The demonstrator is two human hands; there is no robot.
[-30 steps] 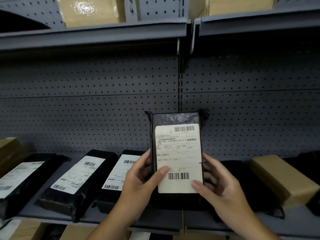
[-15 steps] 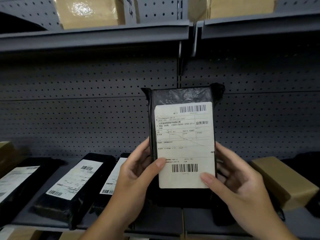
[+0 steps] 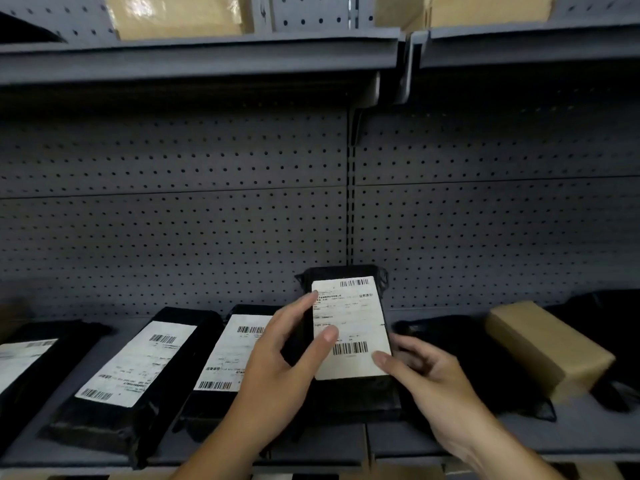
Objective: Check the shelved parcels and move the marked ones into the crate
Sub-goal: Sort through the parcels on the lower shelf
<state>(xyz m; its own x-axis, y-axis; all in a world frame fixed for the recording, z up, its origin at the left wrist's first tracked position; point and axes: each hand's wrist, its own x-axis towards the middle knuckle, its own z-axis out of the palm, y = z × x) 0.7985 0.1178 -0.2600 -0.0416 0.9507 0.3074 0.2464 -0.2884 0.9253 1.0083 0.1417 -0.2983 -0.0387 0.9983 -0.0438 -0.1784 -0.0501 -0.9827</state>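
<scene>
I hold a black-wrapped parcel [image 3: 349, 327] with a white barcode label, tilted back low over the grey shelf [image 3: 571, 434] at centre. My left hand [image 3: 277, 368] grips its left edge, thumb on the label. My right hand [image 3: 429, 379] holds its lower right corner, thumb on the label's edge. To its left lie two black labelled parcels [image 3: 138, 372] [image 3: 232, 355] flat on the shelf, and a third [image 3: 24, 358] at the far left. No crate is in view.
A brown cardboard box [image 3: 547, 348] lies on the shelf at right, with black bags [image 3: 460, 344] around it. Above, an upper shelf [image 3: 207, 57] carries cardboard boxes [image 3: 180, 15]. A perforated grey back panel [image 3: 173, 220] closes the rear.
The parcel has come down from an upright, raised position toward the shelf and now leans back. Both hands lowered with it.
</scene>
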